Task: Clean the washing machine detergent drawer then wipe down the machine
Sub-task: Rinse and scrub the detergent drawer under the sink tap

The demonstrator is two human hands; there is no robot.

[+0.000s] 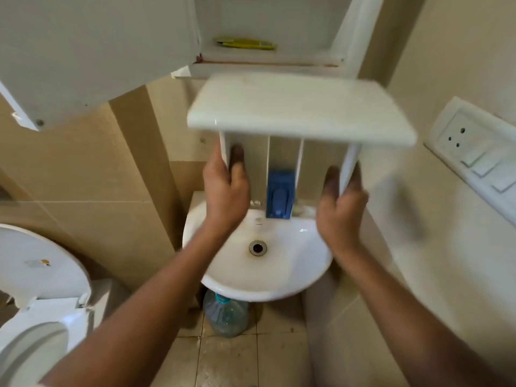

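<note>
The person holds the white plastic detergent drawer [301,107] upright above the white ceramic wash basin [279,280], front panel uppermost and the compartments hanging down toward the bowl. The left hand [226,191] grips the drawer's left side wall, thumb on the inner face and fingers wrapped round the outer face. The right hand [342,208] grips the right side wall in the same manner, thumb inside, fingers closed on the outside. The drawer is blurred, so fine detail of its surface cannot be read.

Procedure for the step in hand, as judged from this position: keep both side walls clamped evenly so the drawer does not twist, lower it until the open end sits over the drain [257,248], and rinse with the compartments draining downward. The blue plastic siphon insert [280,198] in the middle compartment probably traps residue and deserves separate attention. Wet plastic is slippery; a firm grip matters here.

Count of items in view:
- detergent drawers: one, with three compartments visible between its dividers
- blue inserts: one
- basins: one
- hands: two
- clear plastic water jugs [226,315] under the basin: one
- white toilets [36,308]: one
- open wall cabinets [268,62]: one, holding one yellow packet [245,43]
- wall socket panels [474,152]: one
</note>
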